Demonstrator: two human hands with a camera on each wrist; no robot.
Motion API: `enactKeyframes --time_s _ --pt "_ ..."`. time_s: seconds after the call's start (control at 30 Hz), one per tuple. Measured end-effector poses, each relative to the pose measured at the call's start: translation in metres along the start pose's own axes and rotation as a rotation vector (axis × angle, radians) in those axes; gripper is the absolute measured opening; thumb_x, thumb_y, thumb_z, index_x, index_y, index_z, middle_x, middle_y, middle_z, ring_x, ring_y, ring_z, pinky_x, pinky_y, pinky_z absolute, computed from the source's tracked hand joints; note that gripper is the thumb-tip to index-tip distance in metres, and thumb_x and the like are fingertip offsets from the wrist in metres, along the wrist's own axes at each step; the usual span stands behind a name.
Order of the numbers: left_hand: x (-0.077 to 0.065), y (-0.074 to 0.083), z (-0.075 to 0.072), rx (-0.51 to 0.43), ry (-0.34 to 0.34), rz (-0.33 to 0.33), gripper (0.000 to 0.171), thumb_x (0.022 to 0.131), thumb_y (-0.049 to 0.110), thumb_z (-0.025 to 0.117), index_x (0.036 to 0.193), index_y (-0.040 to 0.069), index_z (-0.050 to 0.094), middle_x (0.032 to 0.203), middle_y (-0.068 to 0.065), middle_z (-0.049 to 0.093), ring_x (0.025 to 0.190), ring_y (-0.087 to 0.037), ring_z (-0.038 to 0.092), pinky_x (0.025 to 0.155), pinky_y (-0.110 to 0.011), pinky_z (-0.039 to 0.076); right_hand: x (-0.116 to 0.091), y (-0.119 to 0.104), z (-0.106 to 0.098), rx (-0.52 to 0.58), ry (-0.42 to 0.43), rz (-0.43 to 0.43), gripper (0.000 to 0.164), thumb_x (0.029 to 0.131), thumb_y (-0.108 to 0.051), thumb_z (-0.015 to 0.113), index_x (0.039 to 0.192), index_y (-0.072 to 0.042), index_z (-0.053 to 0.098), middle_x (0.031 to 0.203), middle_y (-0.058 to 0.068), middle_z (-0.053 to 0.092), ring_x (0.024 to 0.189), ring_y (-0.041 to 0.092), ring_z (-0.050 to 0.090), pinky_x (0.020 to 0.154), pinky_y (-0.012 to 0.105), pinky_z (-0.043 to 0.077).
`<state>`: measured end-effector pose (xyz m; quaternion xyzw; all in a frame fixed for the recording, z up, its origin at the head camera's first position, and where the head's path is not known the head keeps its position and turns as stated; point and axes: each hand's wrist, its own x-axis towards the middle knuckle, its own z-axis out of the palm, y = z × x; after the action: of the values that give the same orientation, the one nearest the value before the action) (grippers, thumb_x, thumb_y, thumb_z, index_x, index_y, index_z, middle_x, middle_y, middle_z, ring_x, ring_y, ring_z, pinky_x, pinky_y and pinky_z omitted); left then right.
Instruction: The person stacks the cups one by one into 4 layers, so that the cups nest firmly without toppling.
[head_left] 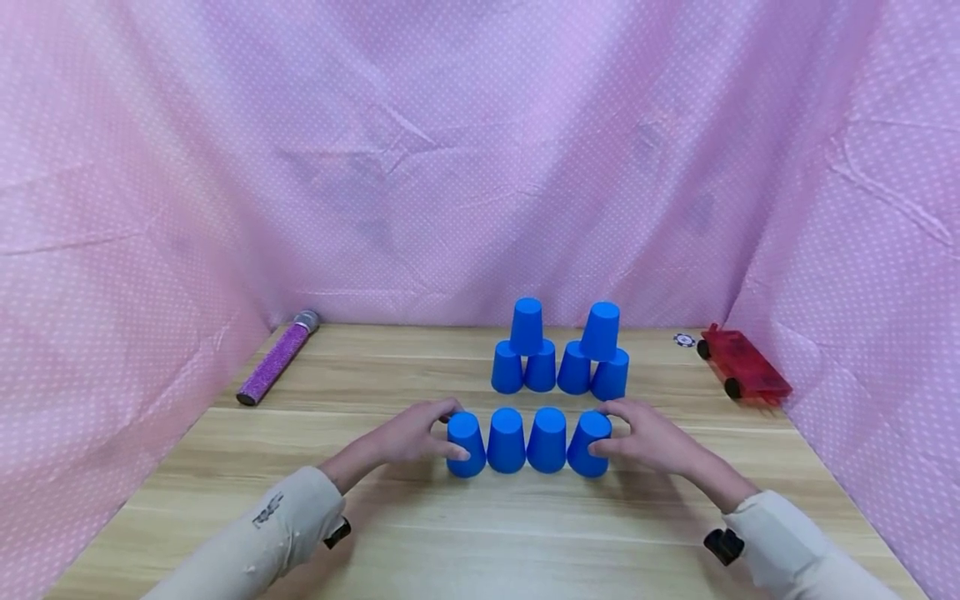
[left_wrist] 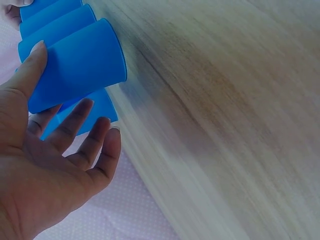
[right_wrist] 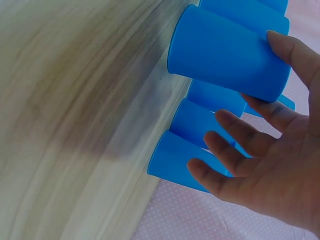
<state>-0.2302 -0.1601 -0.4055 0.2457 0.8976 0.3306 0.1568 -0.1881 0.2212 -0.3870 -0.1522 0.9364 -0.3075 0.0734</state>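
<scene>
Several upside-down blue cups stand in a row at the front of the group in the head view. My left hand point(head_left: 408, 433) pinches the row's left end cup point(head_left: 467, 435) between thumb and index finger; its other fingers are spread below that cup point(left_wrist: 82, 65) in the left wrist view. At the other end, my right hand point(head_left: 654, 437) pinches the right end cup point(head_left: 583, 450) the same way, as the right wrist view shows on the cup point(right_wrist: 225, 55). Between them are two middle cups, the left one point(head_left: 506, 442) and the right one point(head_left: 546, 442), untouched.
Behind the row stand two small pyramids of blue cups, a left one point(head_left: 527, 327) and a right one point(head_left: 601, 332). A purple glittery microphone point(head_left: 277, 358) lies far left. At right are a red toy car point(head_left: 746, 362) and a poker chip point(head_left: 684, 340). Pink dotted cloth point(head_left: 450, 167) surrounds the wooden table point(head_left: 465, 542).
</scene>
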Motion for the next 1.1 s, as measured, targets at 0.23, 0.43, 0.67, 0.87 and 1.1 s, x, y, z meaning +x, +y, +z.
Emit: enactKeyframes --time_s 0.23,0.43,0.67,0.87,1.1 --pt "0.0 0.003 0.0 0.001 -0.002 -0.024 0.048 0.084 0.045 0.079 0.121 0.022 0.059 0.124 0.002 0.066 0.124 -0.026 0.058 0.103 -0.055 0.05 0.0 0.002 0.002 0.007 -0.006 -0.004 0.071 0.085 -0.045 0.077 0.138 -0.002 0.056 0.141 0.022 0.057 0.13 0.047 0.05 0.097 0.064 0.05" --pt "-0.001 0.006 -0.009 0.002 0.02 -0.007 0.051 0.086 0.048 0.076 0.125 0.022 0.057 0.123 0.004 0.065 0.122 -0.023 0.058 0.102 -0.052 0.051 0.0 0.002 0.001 0.019 -0.012 -0.004 0.068 0.085 -0.044 0.078 0.136 -0.004 0.057 0.139 0.02 0.058 0.129 0.045 0.052 0.096 0.063 0.051" --pt "0.002 0.014 -0.031 0.031 0.055 0.051 0.051 0.088 0.045 0.076 0.127 0.017 0.059 0.123 0.002 0.065 0.126 -0.025 0.056 0.107 -0.054 0.047 0.001 0.002 -0.003 0.021 -0.011 -0.017 0.063 0.085 -0.042 0.078 0.133 -0.006 0.059 0.137 0.018 0.061 0.127 0.044 0.054 0.095 0.062 0.052" --pt "0.007 0.026 -0.052 0.124 0.125 0.082 0.066 0.087 0.046 0.075 0.138 0.009 0.055 0.135 -0.007 0.062 0.133 -0.031 0.053 0.11 -0.056 0.043 0.002 0.001 -0.003 0.012 -0.01 -0.01 0.064 0.085 -0.042 0.078 0.134 -0.006 0.059 0.137 0.018 0.061 0.127 0.044 0.055 0.095 0.061 0.052" --pt "0.016 0.05 -0.085 0.151 0.201 0.119 0.062 0.086 0.044 0.077 0.135 0.013 0.056 0.134 -0.005 0.061 0.133 -0.029 0.05 0.11 -0.057 0.042 0.003 0.0 -0.001 0.015 -0.013 0.0 0.067 0.084 -0.042 0.078 0.135 -0.005 0.058 0.137 0.019 0.06 0.127 0.045 0.054 0.095 0.062 0.052"
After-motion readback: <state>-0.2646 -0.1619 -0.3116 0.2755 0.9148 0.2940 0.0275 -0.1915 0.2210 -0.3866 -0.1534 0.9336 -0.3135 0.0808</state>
